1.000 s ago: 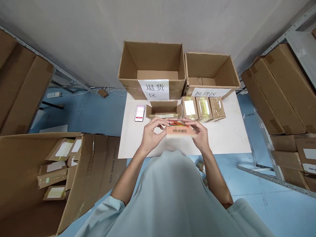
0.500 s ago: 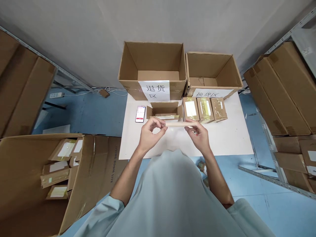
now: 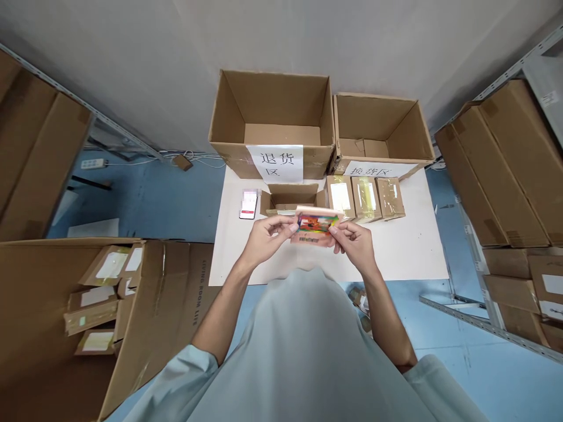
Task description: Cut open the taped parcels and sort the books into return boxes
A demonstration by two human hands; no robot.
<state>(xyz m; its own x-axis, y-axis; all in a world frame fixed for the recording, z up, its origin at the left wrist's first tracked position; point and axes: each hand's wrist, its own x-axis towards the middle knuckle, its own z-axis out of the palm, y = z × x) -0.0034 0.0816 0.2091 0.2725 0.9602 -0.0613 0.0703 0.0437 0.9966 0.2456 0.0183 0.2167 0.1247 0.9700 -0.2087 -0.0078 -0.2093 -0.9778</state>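
A thin, flat pink item with a colourful picture panel [image 3: 315, 224] is held up over the near half of the white table [image 3: 404, 252]; I cannot tell its exact kind. My left hand [image 3: 269, 235] pinches its left edge between thumb and fingers. On its right edge, my right hand [image 3: 354, 241] is closed the same way. Just behind the item stands a small open cardboard box [image 3: 294, 192], partly hidden by it. Three taped cartons [image 3: 366, 198] stand in a row to the right of that box. A phone [image 3: 248, 205] with a lit screen lies to its left.
Two large open cardboard boxes, the left one [image 3: 272, 99] and the right one [image 3: 373, 117], stand at the table's back with paper signs. A big carton [image 3: 167, 310] on the left holds several small labelled packages [image 3: 94, 296]. Stacked boxes [image 3: 523, 164] sit on the right shelf.
The flat item has turned from nearly edge-on to showing its picture side towards me. Both hands have kept hold of it while tilting it.
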